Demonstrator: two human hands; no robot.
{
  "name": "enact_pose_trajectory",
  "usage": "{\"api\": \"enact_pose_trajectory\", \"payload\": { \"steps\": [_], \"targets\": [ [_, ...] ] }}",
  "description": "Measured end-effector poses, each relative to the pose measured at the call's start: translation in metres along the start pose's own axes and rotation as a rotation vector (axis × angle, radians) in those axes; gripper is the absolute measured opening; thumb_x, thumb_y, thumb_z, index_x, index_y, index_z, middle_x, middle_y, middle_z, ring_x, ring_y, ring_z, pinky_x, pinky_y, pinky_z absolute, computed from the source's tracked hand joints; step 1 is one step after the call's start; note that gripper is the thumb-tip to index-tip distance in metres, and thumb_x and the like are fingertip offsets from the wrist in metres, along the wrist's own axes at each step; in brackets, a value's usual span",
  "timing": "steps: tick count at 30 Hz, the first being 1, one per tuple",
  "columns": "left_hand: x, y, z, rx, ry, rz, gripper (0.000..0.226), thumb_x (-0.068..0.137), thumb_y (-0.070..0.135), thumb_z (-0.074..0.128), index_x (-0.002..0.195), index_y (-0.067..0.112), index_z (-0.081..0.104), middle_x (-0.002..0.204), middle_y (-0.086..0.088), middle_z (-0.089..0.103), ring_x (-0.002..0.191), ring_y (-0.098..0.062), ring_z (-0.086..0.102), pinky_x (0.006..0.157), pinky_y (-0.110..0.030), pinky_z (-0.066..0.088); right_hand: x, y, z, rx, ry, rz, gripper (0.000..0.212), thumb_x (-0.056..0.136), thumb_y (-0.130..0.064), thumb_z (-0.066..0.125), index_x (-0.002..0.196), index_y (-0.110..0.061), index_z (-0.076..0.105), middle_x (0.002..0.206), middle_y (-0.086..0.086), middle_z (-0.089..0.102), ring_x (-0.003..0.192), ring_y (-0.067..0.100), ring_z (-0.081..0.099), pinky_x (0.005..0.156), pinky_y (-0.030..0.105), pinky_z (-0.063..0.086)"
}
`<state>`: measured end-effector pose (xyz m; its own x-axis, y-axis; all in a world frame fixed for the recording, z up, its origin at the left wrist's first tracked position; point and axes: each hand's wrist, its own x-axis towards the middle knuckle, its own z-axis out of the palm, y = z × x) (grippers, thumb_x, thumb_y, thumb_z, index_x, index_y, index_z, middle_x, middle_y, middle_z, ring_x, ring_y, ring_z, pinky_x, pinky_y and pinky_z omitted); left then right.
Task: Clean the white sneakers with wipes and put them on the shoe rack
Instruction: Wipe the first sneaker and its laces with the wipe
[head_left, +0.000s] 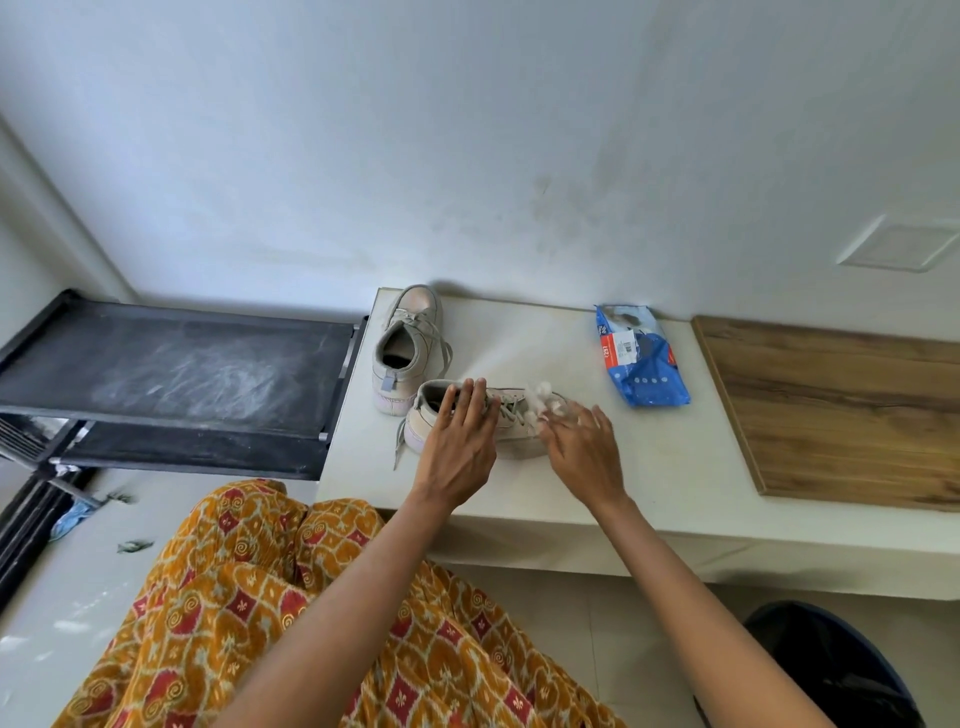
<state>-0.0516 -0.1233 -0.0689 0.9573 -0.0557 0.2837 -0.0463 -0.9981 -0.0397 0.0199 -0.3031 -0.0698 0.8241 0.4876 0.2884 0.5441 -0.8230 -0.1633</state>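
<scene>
White ledge (519, 499) | black shoe rack (171, 364) left of it, tiers bare | far sneaker (408, 348) waits behind | near sneaker (478, 421) at ledge's centre, left hand (457, 447) spread flat over it | wipes pack (641, 356) right | right hand (582, 447) pinches wipe (543, 402) at blurred toe; wiping step, likely turning shoe next.

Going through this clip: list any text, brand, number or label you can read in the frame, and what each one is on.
"291", probably with a blurred sign in front: on the orange tag of the blue wipes pack lying on the white table.
White sticker with a barcode on the same pack: print too small to read.
Brand print at the pack's top edge: blurred, unreadable.
Sneakers, shoe rack, wooden board: no text visible.
</scene>
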Motion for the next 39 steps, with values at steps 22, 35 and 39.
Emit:
{"api": "enact_pose_trajectory", "payload": {
  "steps": [22, 35, 39],
  "targets": [
    [-0.003, 0.0, -0.014, 0.038, -0.047, -0.008, 0.056, 0.087, 0.027, 0.028, 0.137, 0.01, 0.046, 0.147, -0.019, 0.036, 0.137, -0.032, 0.034, 0.114, -0.048, 0.012, 0.031, -0.006, -0.008, 0.146, -0.095, 0.371, 0.034, 0.089, 0.001, 0.051, 0.121, -0.008, 0.058, 0.114, 0.015, 0.057, 0.106, 0.033, 0.05, 0.075, 0.039, 0.046],
    [-0.005, -0.001, -0.018, 0.008, -0.107, 0.012, 0.056, 0.098, 0.03, 0.028, 0.149, 0.012, 0.016, 0.156, -0.019, 0.006, 0.145, -0.033, 0.004, 0.115, -0.045, -0.009, 0.031, 0.009, -0.022, 0.233, 0.011, 0.357, 0.02, 0.086, 0.001, 0.056, 0.097, -0.006, 0.07, 0.096, 0.016, 0.058, 0.084, 0.03, 0.059, 0.064, 0.028, 0.042],
    [-0.006, -0.001, -0.018, 0.027, -0.109, 0.007, 0.056, 0.095, 0.031, 0.034, 0.147, 0.012, 0.026, 0.155, -0.02, 0.017, 0.144, -0.033, 0.015, 0.116, -0.046, -0.002, 0.049, -0.004, -0.003, 0.28, -0.06, 0.419, 0.032, 0.089, 0.002, 0.049, 0.12, -0.002, 0.059, 0.121, 0.019, 0.049, 0.107, 0.034, 0.052, 0.087, 0.037, 0.044]
  ]
}}
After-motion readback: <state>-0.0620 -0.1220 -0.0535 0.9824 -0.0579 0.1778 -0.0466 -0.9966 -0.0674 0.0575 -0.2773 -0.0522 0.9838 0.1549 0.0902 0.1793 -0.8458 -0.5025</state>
